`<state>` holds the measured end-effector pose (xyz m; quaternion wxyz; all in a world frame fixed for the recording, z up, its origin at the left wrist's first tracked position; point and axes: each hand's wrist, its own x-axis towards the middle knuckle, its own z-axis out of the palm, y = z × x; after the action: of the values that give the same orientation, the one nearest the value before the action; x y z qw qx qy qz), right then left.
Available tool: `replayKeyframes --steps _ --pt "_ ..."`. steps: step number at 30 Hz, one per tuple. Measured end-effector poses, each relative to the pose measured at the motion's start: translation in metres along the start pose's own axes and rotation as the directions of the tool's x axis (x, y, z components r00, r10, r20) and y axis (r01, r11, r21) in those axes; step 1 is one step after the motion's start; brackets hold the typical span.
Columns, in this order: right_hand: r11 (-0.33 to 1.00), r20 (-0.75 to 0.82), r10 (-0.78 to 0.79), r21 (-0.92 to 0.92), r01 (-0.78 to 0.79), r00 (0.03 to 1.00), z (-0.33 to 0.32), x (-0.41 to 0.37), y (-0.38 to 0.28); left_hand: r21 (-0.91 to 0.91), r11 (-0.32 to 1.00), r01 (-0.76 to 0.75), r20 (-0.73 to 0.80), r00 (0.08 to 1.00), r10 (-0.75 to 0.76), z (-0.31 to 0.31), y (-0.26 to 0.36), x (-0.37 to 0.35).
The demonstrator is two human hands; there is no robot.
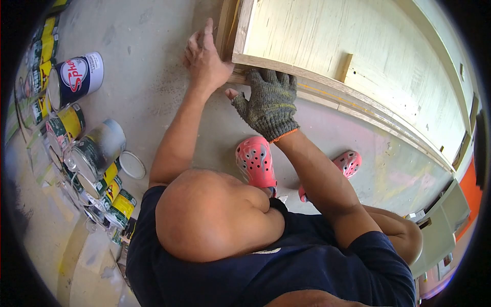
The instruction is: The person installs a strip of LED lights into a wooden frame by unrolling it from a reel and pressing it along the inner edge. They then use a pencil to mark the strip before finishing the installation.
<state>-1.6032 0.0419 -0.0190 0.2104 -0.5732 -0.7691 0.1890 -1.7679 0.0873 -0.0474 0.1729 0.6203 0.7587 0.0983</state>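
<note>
I hold my left hand (208, 65) wide by the wooden panel (368, 59)'s corner; its long edge crosses my right hand (271, 104), grip untellable.

Grey, paint-stained floor (148, 117); paint cans (102, 143) crowd the left of the frame, a round pale lid (132, 165) beside them; pink clogs (255, 161) near centre.
</note>
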Motion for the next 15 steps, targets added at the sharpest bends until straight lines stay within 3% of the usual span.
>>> replayKeyframes --steps 3,5,6,8,9,11,12,15 --pt "1.0 0.052 0.009 -0.009 -0.008 0.999 -0.003 0.0 0.0 -0.156 0.98 0.124 0.107 0.988 -0.108 -0.003 -0.004 0.002" --pt "1.0 0.083 0.01 -0.001 -0.01 0.997 -0.004 0.0 0.0 -0.482 0.871 0.092 -0.081 0.986 -0.149 -0.004 -0.006 -0.001" --pt "1.0 0.081 0.009 0.0 -0.009 0.997 -0.004 0.0 0.0 -0.481 0.872 0.09 -0.083 0.986 -0.148 -0.011 -0.009 -0.003" --pt "1.0 0.083 0.016 0.003 -0.016 0.996 -0.004 0.0 0.0 -0.221 0.973 -0.064 -0.099 0.994 0.043 -0.033 -0.012 -0.009" --pt "1.0 0.079 0.015 0.006 -0.015 0.997 -0.004 0.0 0.0 -0.218 0.974 -0.067 -0.102 0.994 0.046 -0.039 -0.009 -0.012" --pt "1.0 0.076 0.02 -0.012 -0.019 0.997 -0.002 -0.002 0.0 -0.192 0.943 -0.273 0.225 0.923 0.313 -0.047 -0.006 -0.018" --pt "1.0 0.077 0.018 -0.008 -0.017 0.997 -0.001 -0.003 0.001 -0.093 0.875 -0.475 0.168 0.859 0.484 -0.043 -0.006 -0.017" --pt "0.999 0.031 -0.013 0.041 0.012 0.999 -0.001 -0.004 0.003 -0.06 0.872 -0.486 0.239 0.841 0.485 -0.042 -0.009 -0.012"
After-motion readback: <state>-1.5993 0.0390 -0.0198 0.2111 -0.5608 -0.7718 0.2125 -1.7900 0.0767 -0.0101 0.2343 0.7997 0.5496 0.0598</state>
